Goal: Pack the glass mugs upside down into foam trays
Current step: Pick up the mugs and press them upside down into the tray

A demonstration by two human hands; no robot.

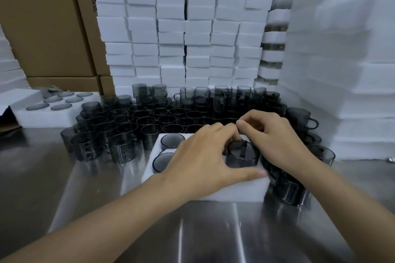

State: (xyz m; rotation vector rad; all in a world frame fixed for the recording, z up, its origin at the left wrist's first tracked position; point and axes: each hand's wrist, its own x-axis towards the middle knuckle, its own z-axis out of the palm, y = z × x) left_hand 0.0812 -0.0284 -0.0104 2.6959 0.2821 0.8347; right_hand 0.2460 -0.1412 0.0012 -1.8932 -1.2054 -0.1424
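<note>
Since two seated mugs (171, 141) already sit base-up in the left pockets of the tray (235, 192) and a third is going in, step in hand is judged: seating one mug in a right-hand pocket. Steel table (192, 230) carries everything. Foam stacks (192, 28) wall the back and right. Loose mugs (149, 117), dark glass and mostly mouth-up, crowd behind and beside the tray. A full tray (32, 113) lies far left. The mug (241, 156) is inverted, base up, low in the tray's near-right pocket; whether it is fully down, cannot tell. Left hand (203, 156) spans it: fingers curled over its far side, thumb (254, 173) stretched along the foam at its near side. Right hand (277, 136) is curled against its far-right side, fingertips meeting the left's, apparently holding the mug too. Next move, as a judgement: press it level into the pocket, release, then fetch a loose mug and turn it over. Risk: glass knocking its neighbours.
</note>
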